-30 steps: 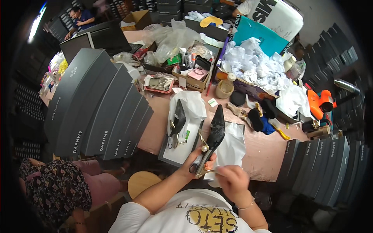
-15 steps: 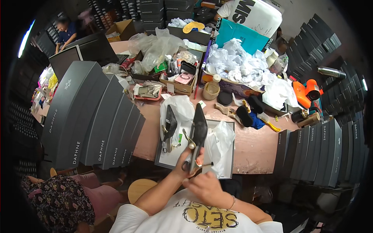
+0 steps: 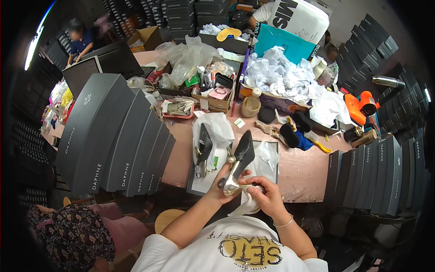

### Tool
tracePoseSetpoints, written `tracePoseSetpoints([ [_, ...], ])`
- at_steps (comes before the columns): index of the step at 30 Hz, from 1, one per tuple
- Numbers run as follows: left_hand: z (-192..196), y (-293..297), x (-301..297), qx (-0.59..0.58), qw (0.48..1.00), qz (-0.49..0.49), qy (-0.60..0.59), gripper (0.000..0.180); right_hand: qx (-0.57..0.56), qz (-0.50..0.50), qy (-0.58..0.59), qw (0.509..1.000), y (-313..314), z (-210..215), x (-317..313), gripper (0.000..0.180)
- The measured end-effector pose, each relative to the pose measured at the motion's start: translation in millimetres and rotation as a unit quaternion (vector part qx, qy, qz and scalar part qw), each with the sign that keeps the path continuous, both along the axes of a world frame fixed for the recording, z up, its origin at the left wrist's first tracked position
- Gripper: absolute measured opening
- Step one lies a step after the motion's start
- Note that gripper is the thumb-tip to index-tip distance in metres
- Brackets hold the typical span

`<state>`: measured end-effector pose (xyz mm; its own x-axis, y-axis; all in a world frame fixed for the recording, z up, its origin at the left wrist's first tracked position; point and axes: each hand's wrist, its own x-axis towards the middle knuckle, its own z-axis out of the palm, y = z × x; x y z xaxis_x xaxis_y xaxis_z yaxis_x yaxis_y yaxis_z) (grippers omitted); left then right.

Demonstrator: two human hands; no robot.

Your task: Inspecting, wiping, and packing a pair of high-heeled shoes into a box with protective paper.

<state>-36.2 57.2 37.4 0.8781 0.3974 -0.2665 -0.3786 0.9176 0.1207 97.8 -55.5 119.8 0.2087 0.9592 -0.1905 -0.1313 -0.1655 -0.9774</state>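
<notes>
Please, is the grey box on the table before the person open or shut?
The grey box is open: no lid covers it, and its white inside shows beside white paper and a black shoe lying there.

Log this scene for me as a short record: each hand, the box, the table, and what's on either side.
Left hand: holding a black pointed shoe, toe away from the person
Right hand: at the shoe's heel, exact grip unclear
Open box: second black shoe, white tissue paper
Table: jar, crumpled white paper, orange tool
Left side: dark boxes in a row
Right side: more dark boxes
</notes>
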Motion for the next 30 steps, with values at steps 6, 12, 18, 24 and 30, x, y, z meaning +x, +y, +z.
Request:
tracePoseSetpoints([
  [6, 17, 9, -54, 0.770, 0.561, 0.112, 0.283, 0.092, 0.016, -0.076, 0.377, 0.923, 4, 17, 15, 0.021],
  [12, 36, 20, -25, 0.511, 0.851, -0.073, 0.097, 0.080, -0.012, -0.092, 0.401, 0.911, 6, 26, 5, 0.027],
  [18, 11, -18, -3, 0.131, 0.987, -0.030, 0.091, 0.053, -0.043, -0.127, 0.050, 0.990, -38, 4, 28, 0.030],
  [24, 5, -29, -10, 0.095, 0.987, -0.068, 0.114, 0.052, 0.133, -0.057, -0.380, 0.914, -17, 22, 24, 0.024],
  [30, 22, -47, -10, 0.129, 0.968, -0.112, 0.185, 0.060, 0.214, 0.118, -0.521, 0.818, 5, 13, 6, 0.030],
])
